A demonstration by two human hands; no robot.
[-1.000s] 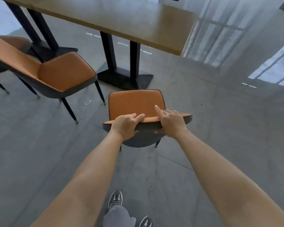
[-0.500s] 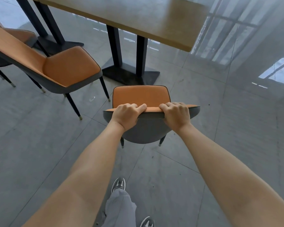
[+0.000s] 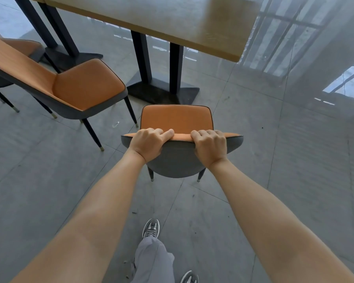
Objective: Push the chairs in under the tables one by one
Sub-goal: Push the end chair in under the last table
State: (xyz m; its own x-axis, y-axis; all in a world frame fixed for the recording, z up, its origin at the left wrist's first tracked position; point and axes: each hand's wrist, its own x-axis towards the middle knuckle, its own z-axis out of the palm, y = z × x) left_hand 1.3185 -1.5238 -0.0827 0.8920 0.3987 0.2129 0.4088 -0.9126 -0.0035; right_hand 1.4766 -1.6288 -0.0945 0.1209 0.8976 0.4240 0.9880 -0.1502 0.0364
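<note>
The orange dining chair (image 3: 177, 119) stands on the floor directly ahead of both hands, its seat pointing away from the person toward the black pedestal base (image 3: 161, 91) of the wooden table (image 3: 172, 19), with the long top edge of its backrest running left to right across the view. The seat front is near the base and not yet beneath the tabletop. The left hand (image 3: 149, 145) is curled tightly over the left part of the backrest's top edge, fingers folded over the orange front face and the palm against the grey rear shell. The right hand (image 3: 209, 147) clamps the right part of the same edge in the same way, knuckles up, fingers wrapped over. The two hands sit apart, with a strip of bare orange edge between them. The chair has a smooth orange padded seat with dark piping, a curved matte grey back shell and thin black tapered legs. To the left of the left hand, a second orange chair (image 3: 80, 88) of the same kind stands angled, well apart. Below the hands lie grey polished floor tiles (image 3: 294, 160), a grey trouser leg (image 3: 153, 260) and a grey sneaker (image 3: 151, 228).
</note>
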